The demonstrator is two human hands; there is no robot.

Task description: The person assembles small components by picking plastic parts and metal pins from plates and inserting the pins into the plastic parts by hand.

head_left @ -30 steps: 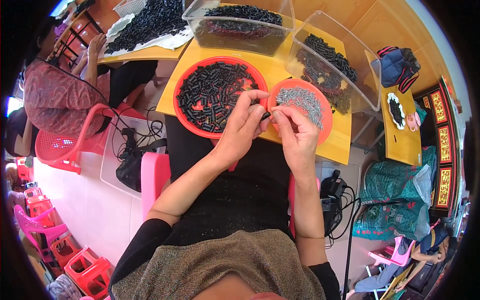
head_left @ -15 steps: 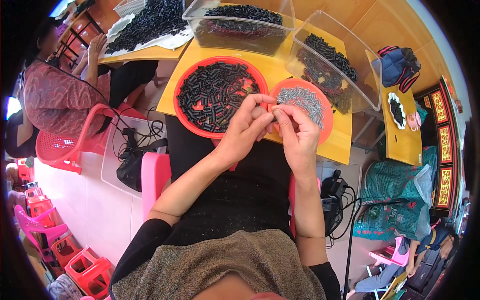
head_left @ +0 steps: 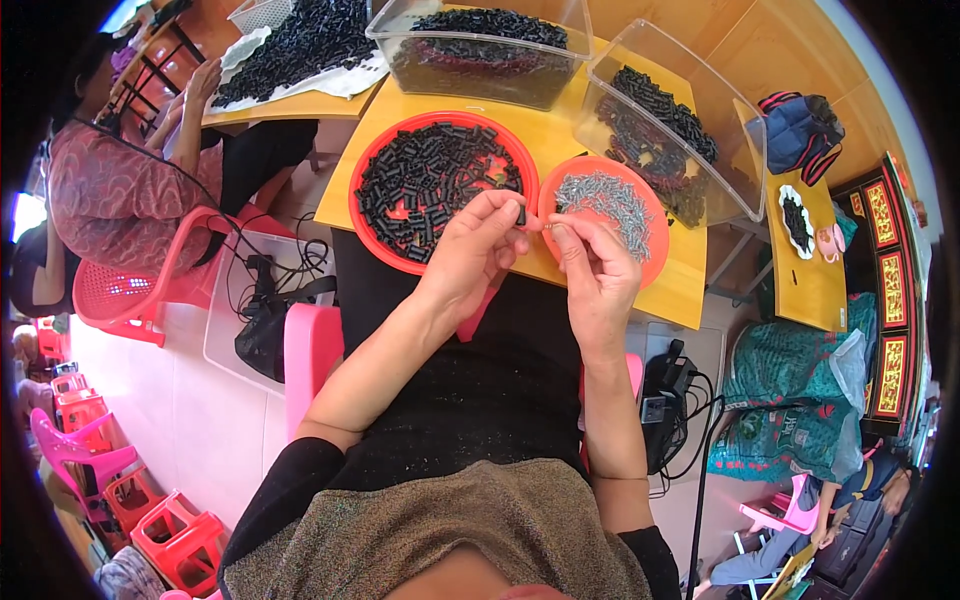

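My left hand (head_left: 474, 243) pinches a small black plastic tube (head_left: 520, 216) between thumb and fingers, over the right edge of a red basin (head_left: 357, 213). That basin holds many similar black tubes (head_left: 415, 180). Close beside it on the right, my right hand (head_left: 603, 270) has thumb and forefinger pressed together on something too small to make out. It hovers over the near left edge of a smaller orange-red dish (head_left: 652, 268), where thin silvery metal pieces (head_left: 600, 195) lie heaped. A short gap separates the two hands' fingertips.
Two clear plastic bins, one at the back (head_left: 480, 85) and one at the right (head_left: 735, 180), hold more black pieces on the yellow table (head_left: 672, 298). Pink chair arms (head_left: 307, 350) flank me. Another person (head_left: 135, 190) sits at the left by a black heap (head_left: 300, 50).
My hands have drawn apart from touching fingertips. The left has shifted slightly left, so the black tube now shows in it. The right hand has barely moved.
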